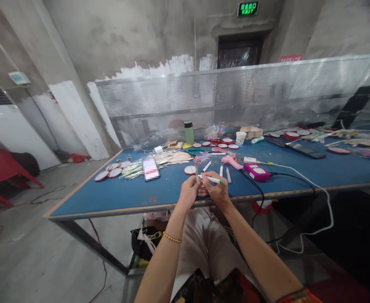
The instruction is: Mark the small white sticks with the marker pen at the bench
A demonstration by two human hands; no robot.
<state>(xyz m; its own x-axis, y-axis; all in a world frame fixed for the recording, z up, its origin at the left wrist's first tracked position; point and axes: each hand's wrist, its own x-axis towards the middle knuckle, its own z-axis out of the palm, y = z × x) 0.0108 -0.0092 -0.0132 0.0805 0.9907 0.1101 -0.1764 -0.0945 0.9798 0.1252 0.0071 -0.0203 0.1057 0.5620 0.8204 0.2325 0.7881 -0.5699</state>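
Note:
Just above the table's front edge, my left hand (190, 190) pinches a small flat stick (196, 169) that stands upright and has colour on it. A white marker pen (215, 179) with a green end lies in the grip of my right hand (219, 191), its other end close to the stick. Both hands nearly touch, and some fingers are hidden. Behind them lie a round white disc (190, 170) with a red rim and more white markers (221, 171). Small coloured bands (203, 158) are heaped a little farther back.
On the blue table (122, 198), a pink glue gun (232, 161) and a purple box (257, 171) with cables sit at right. Wooden sticks (177, 157), a phone (151, 169) and red-rimmed discs (114, 172) lie left. A green bottle (189, 133) and paper cup (240, 137) stand behind.

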